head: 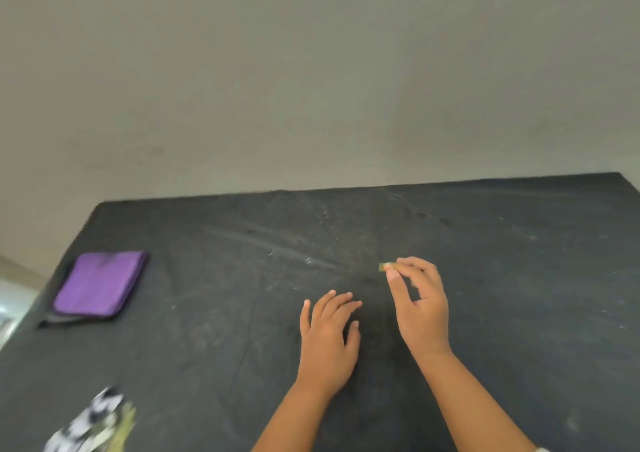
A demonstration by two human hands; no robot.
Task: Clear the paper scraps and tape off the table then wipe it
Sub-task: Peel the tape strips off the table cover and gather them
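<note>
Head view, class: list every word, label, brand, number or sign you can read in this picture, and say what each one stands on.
None can be read.
Purple cloth: plain, no label shows.
Paper scraps: black and white patches, too blurred to tell if they are print.
Tape piece pinched by the right hand: small, no marking readable.
Black table: only pale scuffs.

Open black table (502, 278) around; purple cloth (100, 283) and scrap pile (93, 424) far left.
</note>
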